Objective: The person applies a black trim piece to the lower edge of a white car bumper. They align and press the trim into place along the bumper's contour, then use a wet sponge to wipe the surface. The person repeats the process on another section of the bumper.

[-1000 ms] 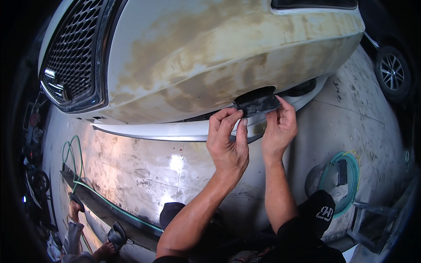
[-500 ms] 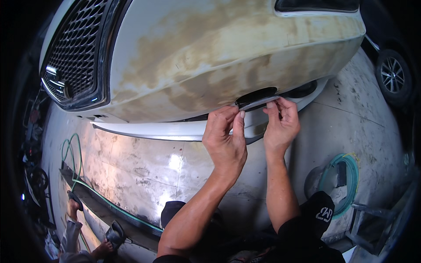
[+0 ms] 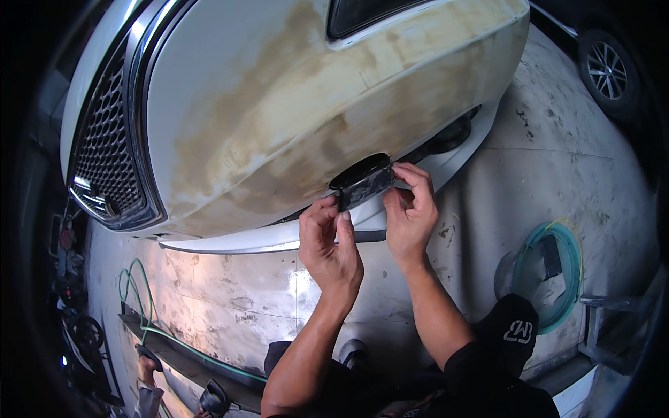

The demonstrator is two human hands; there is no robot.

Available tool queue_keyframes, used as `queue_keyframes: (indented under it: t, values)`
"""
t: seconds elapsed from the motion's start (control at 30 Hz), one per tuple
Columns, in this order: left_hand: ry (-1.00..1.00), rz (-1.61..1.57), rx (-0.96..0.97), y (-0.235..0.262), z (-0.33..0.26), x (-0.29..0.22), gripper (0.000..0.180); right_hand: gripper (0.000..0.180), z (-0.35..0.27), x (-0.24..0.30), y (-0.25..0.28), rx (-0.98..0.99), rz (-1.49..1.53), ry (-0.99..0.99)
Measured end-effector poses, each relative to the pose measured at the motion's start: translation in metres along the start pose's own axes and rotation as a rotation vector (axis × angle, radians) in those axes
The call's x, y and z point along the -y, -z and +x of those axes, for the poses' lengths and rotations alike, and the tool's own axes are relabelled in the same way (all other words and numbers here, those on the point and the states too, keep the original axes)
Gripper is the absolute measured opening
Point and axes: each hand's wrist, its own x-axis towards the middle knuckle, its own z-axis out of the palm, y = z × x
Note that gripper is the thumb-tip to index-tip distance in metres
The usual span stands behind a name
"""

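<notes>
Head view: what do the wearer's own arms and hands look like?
Left hand and right hand: bare, no gloves, no rings visible. Left forearm and right forearm: bare, no watch visible. Black sleeve at the right arm's lower end.

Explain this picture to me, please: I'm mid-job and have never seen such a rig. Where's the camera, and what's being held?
There is no machine here, just a person's two bare hands. The camera is a wide fisheye one worn on the head, looking down, so straight edges bend near the rim.

The left hand and right hand hold a dark flat piece by its ends with their fingertips, just below an oval opening in a white car front with brownish-yellow patches. Whether the piece is attached, I cannot tell. On the floor to the right lies a coiled green hose.
</notes>
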Motion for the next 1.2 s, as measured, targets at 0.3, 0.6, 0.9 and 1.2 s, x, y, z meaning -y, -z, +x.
queue_keyframes:
  t: [0.3, 0.6, 0.9, 1.2]
  values:
    - [-0.056, 0.036, 0.041, -0.001, -0.009, 0.006, 0.014, 0.038, -0.007, -0.002, 0.007, -0.027, -0.003, 0.086]
    - [-0.116, 0.115, -0.010, -0.003, -0.008, 0.005, 0.017, 0.035, -0.009, -0.010, 0.009, -0.013, -0.014, 0.081]
    - [-0.045, 0.094, -0.032, 0.001, 0.000, -0.003, 0.015, 0.023, -0.005, -0.003, -0.003, -0.043, -0.003, 0.003]
    - [0.032, 0.063, -0.029, -0.004, 0.003, 0.009, 0.011, 0.018, 0.008, -0.003, -0.005, -0.051, -0.068, 0.074]
